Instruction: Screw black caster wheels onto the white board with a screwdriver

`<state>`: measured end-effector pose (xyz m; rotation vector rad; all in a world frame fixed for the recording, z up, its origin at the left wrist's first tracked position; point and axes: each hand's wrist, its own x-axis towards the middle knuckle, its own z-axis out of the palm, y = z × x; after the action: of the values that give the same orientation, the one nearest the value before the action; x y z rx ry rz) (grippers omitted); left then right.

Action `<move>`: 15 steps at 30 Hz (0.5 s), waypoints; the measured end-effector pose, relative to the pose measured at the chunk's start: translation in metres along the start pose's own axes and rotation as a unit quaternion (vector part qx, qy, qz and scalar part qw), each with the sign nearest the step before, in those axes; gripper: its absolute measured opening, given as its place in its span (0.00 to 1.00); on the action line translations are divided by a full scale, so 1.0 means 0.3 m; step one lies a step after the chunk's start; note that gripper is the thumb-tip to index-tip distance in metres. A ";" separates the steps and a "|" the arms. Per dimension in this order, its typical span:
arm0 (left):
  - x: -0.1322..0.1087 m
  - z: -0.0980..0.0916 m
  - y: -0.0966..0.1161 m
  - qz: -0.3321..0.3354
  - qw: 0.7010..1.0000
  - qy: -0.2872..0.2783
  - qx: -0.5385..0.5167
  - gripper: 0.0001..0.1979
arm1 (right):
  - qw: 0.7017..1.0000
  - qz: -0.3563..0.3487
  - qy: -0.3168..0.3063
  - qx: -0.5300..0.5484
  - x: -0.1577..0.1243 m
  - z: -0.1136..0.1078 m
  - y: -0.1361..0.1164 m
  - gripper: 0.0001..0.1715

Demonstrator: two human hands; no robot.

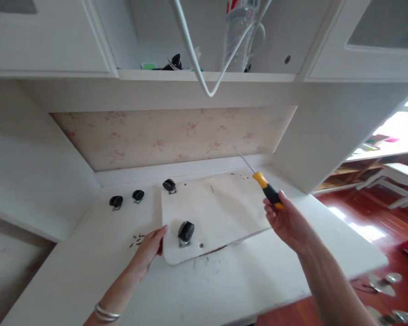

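Note:
A yellow and black screwdriver is in my right hand, its fingers closed round the handle and the shaft pointing up and left above the board's right part. My left hand grips the left edge of a white board that lies flat on the desk. One black caster stands on the board's near left corner, and another caster on its far left corner. Left of the board, two loose casters rest on the desk. Several small dark screws lie beside my left hand.
The white desk has its front edge at the lower right. Overhead, a shelf holds a clear bottle, and a white cable hangs down. Side panels stand left and right. A white stool is on the red floor.

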<state>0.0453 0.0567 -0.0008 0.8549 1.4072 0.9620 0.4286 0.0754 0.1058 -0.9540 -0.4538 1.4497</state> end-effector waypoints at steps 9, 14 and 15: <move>0.023 -0.018 0.055 0.015 0.998 -0.002 -0.058 0.18 | 0.997 0.044 -0.011 -0.058 -0.229 -0.304 0.277 0.21; 0.038 -0.100 0.058 0.012 0.998 -0.019 -0.056 0.17 | 0.992 0.053 -0.070 -0.088 -0.250 -0.249 0.264 0.20; 0.035 -0.116 0.060 0.011 0.998 -0.021 -0.053 0.16 | 0.990 0.055 -0.087 -0.093 -0.250 -0.229 0.267 0.20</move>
<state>0.0093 0.0710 0.0112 0.8078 1.3016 1.0214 0.4224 -0.0258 0.0256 -1.0169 -0.6839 1.6193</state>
